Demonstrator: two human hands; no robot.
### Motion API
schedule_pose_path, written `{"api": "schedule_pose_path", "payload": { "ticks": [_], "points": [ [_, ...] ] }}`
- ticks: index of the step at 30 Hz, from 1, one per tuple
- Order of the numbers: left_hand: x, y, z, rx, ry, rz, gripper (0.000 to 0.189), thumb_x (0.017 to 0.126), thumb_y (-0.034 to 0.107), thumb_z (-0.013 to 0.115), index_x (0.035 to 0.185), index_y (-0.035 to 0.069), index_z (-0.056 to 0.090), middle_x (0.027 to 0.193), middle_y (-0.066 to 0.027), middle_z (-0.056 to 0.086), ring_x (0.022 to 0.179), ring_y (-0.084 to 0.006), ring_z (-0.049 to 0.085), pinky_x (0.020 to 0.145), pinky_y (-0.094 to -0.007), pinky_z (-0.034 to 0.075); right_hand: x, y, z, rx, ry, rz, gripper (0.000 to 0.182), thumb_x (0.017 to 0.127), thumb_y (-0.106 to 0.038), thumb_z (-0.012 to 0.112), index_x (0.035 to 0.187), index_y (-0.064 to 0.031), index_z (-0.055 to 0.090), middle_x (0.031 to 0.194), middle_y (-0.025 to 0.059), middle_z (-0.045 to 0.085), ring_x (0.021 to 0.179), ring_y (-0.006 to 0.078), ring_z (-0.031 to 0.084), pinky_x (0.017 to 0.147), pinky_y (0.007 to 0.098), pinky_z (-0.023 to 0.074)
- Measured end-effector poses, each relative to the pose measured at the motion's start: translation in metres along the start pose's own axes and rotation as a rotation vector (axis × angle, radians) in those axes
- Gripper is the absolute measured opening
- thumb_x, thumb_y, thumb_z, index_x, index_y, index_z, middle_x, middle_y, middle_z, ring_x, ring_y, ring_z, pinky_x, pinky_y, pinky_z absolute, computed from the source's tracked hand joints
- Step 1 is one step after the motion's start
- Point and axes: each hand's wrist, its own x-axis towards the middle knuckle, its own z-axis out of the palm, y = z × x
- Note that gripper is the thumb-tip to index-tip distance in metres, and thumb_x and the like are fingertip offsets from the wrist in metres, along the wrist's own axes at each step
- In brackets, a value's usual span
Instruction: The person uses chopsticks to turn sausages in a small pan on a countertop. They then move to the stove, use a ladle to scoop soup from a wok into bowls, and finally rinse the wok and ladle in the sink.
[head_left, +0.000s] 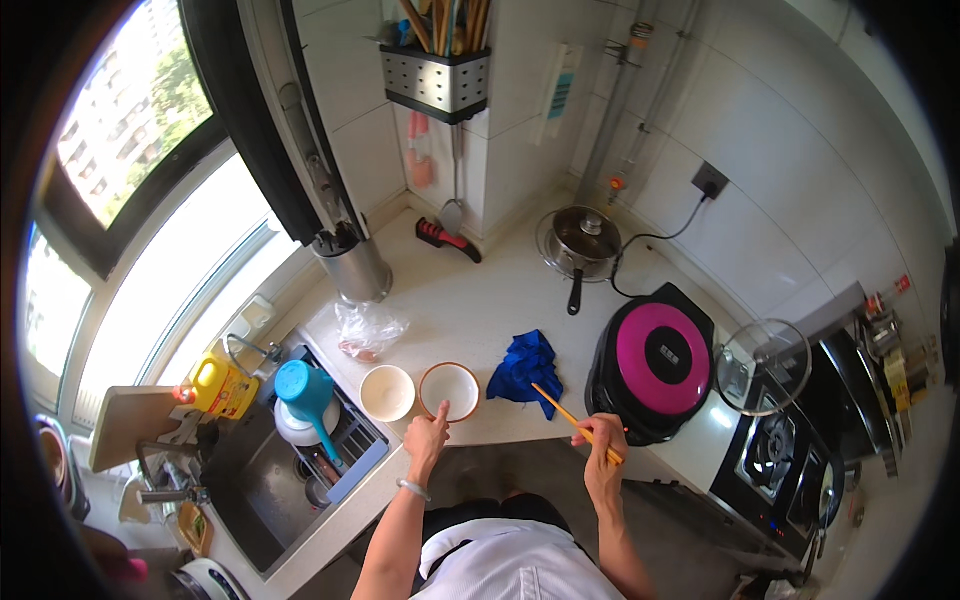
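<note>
My left hand is at the near edge of a white bowl with a brown rim, one digit over the rim and the others curled below it. To its left, touching or nearly so, stands a cream bowl. Both bowls look empty. My right hand grips a pair of wooden chopsticks, their tips pointing up and left. Those tips appear over or beside a crumpled dark blue cloth on the countertop.
To the right sits a pink-and-black electric appliance, plugged in, before a gas stove. A lidded saucepan stands behind. Left are a clear plastic bag and a sink holding a blue ladle.
</note>
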Motion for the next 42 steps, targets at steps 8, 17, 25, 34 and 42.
{"api": "schedule_pose_path", "payload": {
  "ticks": [8, 17, 25, 34, 42],
  "points": [
    [0.014, -0.003, 0.003, -0.299, -0.082, -0.084, 0.040, 0.089, 0.028, 0.046, 0.076, -0.001, 0.071, 0.061, -0.0070, 0.069, 0.051, -0.0156, 0.064, 0.055, -0.0288, 0.053, 0.032, 0.022, 0.034, 0.242, -0.158, 0.040, 0.022, 0.100, -0.013, 0.047, 0.090, 0.0009, 0.060, 0.093, 0.0083, 0.052, 0.072, 0.0135, 0.061, 0.068, 0.0265, 0.0511],
    [-0.034, -0.014, -0.038, -0.888, -0.021, -0.064, 0.036, 0.089, 0.020, 0.049, 0.095, -0.013, 0.060, 0.084, -0.0194, 0.067, 0.070, -0.0259, 0.069, 0.059, -0.0335, 0.059, 0.046, 0.035, 0.111, 0.344, -0.269, -0.031, 0.012, 0.095, -0.010, 0.055, 0.096, 0.0004, 0.061, 0.097, 0.0109, 0.054, 0.084, 0.0192, 0.061, 0.074, 0.0282, 0.0500],
    [-0.089, -0.106, -0.097, -1.208, 0.259, -0.105, 0.032, 0.084, 0.015, 0.054, 0.096, -0.015, 0.059, 0.090, -0.0184, 0.066, 0.078, -0.0293, 0.070, 0.072, -0.0378, 0.061, 0.015, 0.038, 0.245, 0.004, -0.756, -0.444, 0.027, 0.090, -0.010, 0.059, 0.116, -0.0025, 0.056, 0.124, 0.0187, 0.048, 0.108, 0.0342, 0.056, 0.091, 0.0398, 0.0473],
    [-0.125, -0.227, -0.155, -1.144, 0.702, -0.166, 0.023, 0.080, 0.009, 0.055, 0.094, -0.009, 0.060, 0.087, -0.0113, 0.065, 0.075, -0.0202, 0.067, 0.065, -0.0317, 0.060, -0.018, 0.090, 0.305, -0.368, -0.789, -0.865, 0.056, 0.070, 0.003, 0.064, 0.125, -0.0051, 0.055, 0.139, 0.0204, 0.038, 0.121, 0.0378, 0.047, 0.103, 0.0447, 0.0404],
    [-0.085, -0.298, -0.189, -1.094, 0.770, -0.169, 0.052, 0.077, 0.000, 0.050, 0.126, -0.001, 0.033, 0.122, -0.0209, 0.046, 0.100, -0.0353, 0.062, 0.079, -0.0430, 0.058, 0.005, 0.070, 0.251, -0.503, -0.527, -0.530, 0.062, 0.070, -0.001, 0.064, 0.130, -0.0020, 0.049, 0.134, 0.0219, 0.044, 0.123, 0.0382, 0.043, 0.103, 0.0454, 0.0326]
  ]
}}
